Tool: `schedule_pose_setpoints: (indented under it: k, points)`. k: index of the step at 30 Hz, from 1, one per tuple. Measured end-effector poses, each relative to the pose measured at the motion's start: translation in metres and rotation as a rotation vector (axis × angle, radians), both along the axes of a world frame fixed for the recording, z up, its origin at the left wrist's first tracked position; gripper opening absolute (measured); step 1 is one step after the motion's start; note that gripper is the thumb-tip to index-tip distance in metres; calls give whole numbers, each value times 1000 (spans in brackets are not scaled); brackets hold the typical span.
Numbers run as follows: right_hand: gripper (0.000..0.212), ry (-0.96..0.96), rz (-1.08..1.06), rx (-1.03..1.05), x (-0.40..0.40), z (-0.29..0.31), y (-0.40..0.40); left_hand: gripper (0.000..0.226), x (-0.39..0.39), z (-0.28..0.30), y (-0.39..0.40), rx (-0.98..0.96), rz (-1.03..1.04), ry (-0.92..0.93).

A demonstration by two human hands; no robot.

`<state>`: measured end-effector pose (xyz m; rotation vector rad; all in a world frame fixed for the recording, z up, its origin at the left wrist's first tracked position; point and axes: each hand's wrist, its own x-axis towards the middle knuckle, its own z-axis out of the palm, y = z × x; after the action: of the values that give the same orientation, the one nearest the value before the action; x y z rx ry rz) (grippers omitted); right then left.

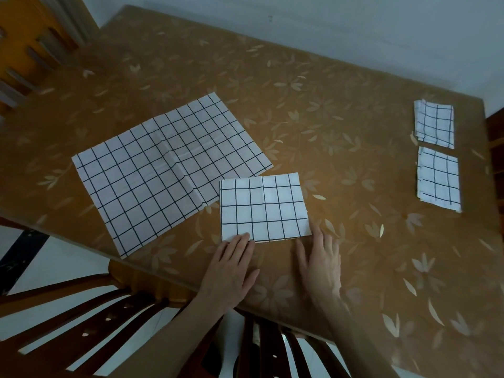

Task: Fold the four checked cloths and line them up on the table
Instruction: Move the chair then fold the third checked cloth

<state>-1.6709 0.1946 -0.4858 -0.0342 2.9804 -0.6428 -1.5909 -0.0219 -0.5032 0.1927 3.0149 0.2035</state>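
Now both flat, released hands, left hand [231, 266] and right hand [320, 261], pressed the half-folded cloth [264, 207] beside the open cloth [166, 165]; layers risked sliding askew.

Dark wooden chair [114, 317] at the near table edge; pale wall [354, 31] beyond.
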Motion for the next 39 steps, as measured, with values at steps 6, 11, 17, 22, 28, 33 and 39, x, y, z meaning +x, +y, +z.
schedule_pose_setpoints:
  k: [6, 11, 17, 22, 28, 33, 39]
  points:
    - [59, -85, -141, 5, -23, 11, -23, 62, -15, 7, 11, 22, -8, -26]
    - [51, -240, -324, -177, -41, 14, -29, 58, -19, 9, 17, 32, 29, -18]
    - [26, -225, -459, -475, -43, 17, -31, 59, -18, 6, 13, 53, 10, -10]
    - [35, -269, -574, -731, -45, 22, -37, 58, -17, 5, 9, 77, -1, 1]
    - [13, -127, -415, -685, -37, 33, -59, 58, -19, 6, 4, 103, -17, 24]
    - [19, 197, -141, -507, -13, 30, -90, 59, -16, 8, -5, 134, -12, 105]
    - [37, 272, 198, -340, 5, 7, -117, 49, -6, 6, -35, 169, 180, 146]
